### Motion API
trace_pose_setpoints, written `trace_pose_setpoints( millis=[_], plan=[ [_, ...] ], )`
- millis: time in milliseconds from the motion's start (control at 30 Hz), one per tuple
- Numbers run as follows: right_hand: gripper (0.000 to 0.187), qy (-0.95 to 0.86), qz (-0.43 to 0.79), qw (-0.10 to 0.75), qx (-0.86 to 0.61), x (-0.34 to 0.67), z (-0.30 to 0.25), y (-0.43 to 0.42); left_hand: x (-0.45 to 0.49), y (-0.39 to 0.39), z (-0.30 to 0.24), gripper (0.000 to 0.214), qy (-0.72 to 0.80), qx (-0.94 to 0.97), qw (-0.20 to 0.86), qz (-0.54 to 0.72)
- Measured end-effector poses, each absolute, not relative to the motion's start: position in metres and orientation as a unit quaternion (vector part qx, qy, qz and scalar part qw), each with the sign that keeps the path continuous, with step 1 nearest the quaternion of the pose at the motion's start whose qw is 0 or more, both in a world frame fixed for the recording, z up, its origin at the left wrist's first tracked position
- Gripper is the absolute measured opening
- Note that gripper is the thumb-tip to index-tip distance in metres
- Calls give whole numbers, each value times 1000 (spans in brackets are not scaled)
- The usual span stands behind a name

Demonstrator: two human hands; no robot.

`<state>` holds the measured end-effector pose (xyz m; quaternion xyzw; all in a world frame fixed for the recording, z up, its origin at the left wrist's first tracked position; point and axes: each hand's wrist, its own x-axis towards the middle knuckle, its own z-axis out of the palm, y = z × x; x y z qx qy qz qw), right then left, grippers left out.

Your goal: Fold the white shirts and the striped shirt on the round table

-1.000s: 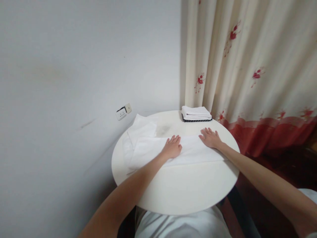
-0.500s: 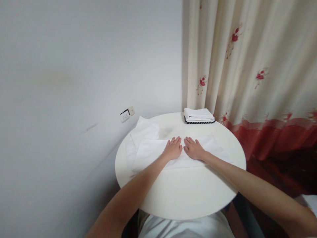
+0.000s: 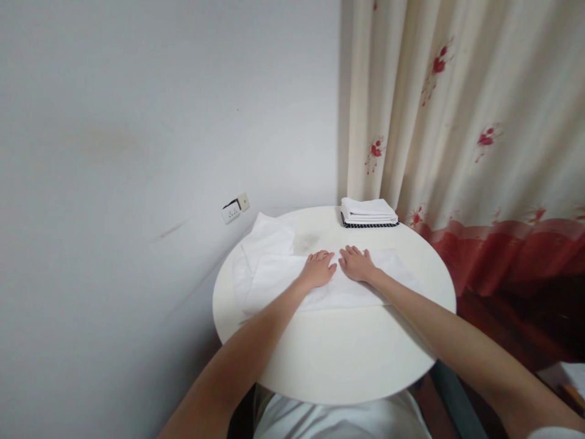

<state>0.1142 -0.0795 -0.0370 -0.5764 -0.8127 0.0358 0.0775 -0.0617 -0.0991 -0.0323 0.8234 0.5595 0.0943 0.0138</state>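
A white cloth lies folded in a long strip across the round white table. My left hand rests on the cloth near its middle, fingers stretched toward the far edge. Close beside it on the right, my right hand also lies on the cloth with its fingers extended. A small gap separates the two hands, and neither grips anything. At the far left of the table, another white piece of fabric lies behind the strip; whether it belongs to the same cloth I cannot tell.
A stack of folded white cloths sits at the table's back right, on something black with white dots. Along the left runs a wall with a power socket. A cream and red curtain hangs at the right.
Both hands have slid slightly away from me over the cloth, toward its far edge. The left fingers look a little more bent. The camera view has shifted slightly.
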Motion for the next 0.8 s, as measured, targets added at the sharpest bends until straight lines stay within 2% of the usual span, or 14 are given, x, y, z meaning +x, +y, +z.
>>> trace_pose_setpoints(
  millis=[800],
  plan=[
    [49, -815, 26, 90, -572, 116, -40, -81, -62, -102, -36, 50, 553, 826, -3, 113]
  ],
)
